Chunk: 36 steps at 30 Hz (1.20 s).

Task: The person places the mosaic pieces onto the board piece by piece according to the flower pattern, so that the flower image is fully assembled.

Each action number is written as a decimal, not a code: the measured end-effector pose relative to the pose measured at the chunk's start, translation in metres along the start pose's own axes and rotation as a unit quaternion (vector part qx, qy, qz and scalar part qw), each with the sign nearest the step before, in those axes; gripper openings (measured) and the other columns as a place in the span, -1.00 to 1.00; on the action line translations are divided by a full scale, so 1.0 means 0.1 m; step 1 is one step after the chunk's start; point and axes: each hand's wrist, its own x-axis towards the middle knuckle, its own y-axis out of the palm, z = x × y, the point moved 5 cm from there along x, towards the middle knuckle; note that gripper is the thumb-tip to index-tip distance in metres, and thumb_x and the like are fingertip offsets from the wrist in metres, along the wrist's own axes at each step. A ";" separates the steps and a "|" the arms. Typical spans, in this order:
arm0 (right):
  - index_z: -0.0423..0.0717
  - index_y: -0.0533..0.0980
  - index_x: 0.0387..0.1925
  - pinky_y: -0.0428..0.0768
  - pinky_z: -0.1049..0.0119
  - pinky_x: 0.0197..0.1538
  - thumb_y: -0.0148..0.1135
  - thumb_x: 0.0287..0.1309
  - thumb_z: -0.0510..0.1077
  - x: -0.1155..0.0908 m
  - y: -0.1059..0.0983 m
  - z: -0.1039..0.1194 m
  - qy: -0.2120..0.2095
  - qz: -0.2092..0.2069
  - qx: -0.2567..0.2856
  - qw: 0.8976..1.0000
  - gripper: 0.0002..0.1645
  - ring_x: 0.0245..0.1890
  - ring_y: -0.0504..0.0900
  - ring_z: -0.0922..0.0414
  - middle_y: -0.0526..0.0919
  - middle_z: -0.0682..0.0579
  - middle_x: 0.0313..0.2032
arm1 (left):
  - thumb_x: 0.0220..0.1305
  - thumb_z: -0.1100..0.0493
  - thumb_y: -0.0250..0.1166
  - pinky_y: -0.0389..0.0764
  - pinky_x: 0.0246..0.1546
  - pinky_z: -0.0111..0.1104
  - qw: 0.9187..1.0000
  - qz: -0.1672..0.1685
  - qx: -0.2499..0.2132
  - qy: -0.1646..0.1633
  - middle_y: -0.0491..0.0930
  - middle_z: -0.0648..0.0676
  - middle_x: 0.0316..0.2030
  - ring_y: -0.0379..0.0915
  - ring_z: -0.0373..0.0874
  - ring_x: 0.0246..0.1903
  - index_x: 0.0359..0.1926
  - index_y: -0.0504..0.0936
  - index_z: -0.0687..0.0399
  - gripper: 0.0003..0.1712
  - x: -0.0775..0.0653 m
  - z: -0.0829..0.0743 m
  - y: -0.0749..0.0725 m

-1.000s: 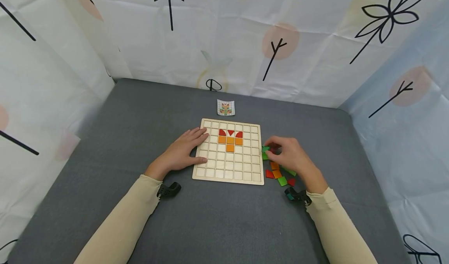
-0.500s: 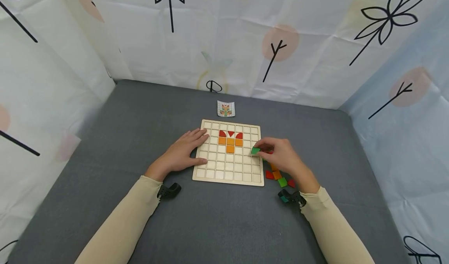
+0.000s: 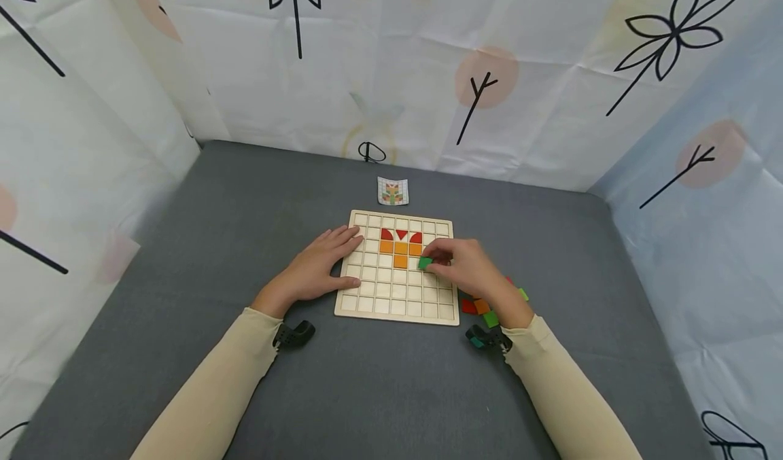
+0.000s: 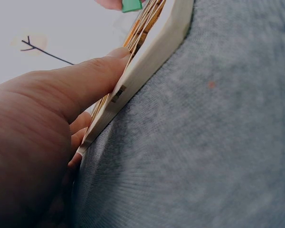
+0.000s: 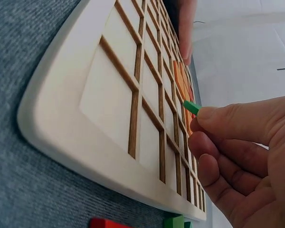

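Note:
A wooden grid board (image 3: 384,304) lies on the grey table, with red tiles (image 3: 387,234) in one row and orange tiles (image 3: 400,261) directly below them. My left hand (image 3: 315,263) rests along the board's left side, fingers and thumb spread onto its rim; the left wrist view shows the thumb (image 4: 92,78) lying over the edge. Over the right half of the board, my right hand (image 3: 465,270) pinches a green tile (image 3: 425,263) between thumb and fingertips. In the right wrist view this green tile (image 5: 191,107) is tilted, close over the cells.
Several loose red, orange and green tiles (image 3: 482,306) lie just right of the board, partly hidden under my right wrist. A small card with a coloured grid pattern (image 3: 393,191) lies beyond the board's far edge. Printed cloth (image 3: 416,100) hangs behind the table.
My right hand has carried the green tile from the loose tiles at the right leftward over the board, to near the orange tiles. The left hand stays on the board's left edge.

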 end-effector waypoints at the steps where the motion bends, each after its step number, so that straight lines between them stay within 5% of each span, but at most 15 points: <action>1: 0.01 0.78 -0.02 0.71 0.12 -0.01 0.51 0.38 -0.21 0.01 0.01 0.00 -0.002 0.003 -0.003 1.000 -0.81 -0.14 0.70 0.16 0.78 0.15 -0.14 | 0.43 -0.24 0.45 -0.23 0.69 -0.01 1.000 0.000 0.000 -0.001 -0.01 0.17 0.72 -0.23 0.13 0.70 0.73 0.15 0.14 0.11 0.00 0.00 0.00; 13: -0.03 0.80 -0.02 0.66 0.17 -0.15 0.52 0.35 -0.25 0.12 0.07 0.06 -0.050 0.013 -0.049 0.997 -0.80 -0.26 0.61 0.17 0.74 0.13 -0.18 | 0.44 -0.22 0.45 -0.23 0.69 -0.01 1.000 0.001 -0.002 -0.006 -0.01 0.16 0.72 -0.23 0.13 0.70 0.73 0.15 0.15 0.10 -0.01 -0.01 -0.01; 36: -0.11 0.78 -0.09 0.69 0.14 -0.04 0.43 0.33 -0.39 0.18 0.12 0.21 -0.114 0.001 -0.129 0.985 -0.80 -0.17 0.63 0.07 0.76 0.04 -0.14 | 0.44 -0.23 0.45 -0.22 0.69 -0.01 1.000 -0.001 -0.002 -0.004 -0.01 0.17 0.72 -0.23 0.13 0.70 0.73 0.15 0.14 0.10 0.01 0.01 0.01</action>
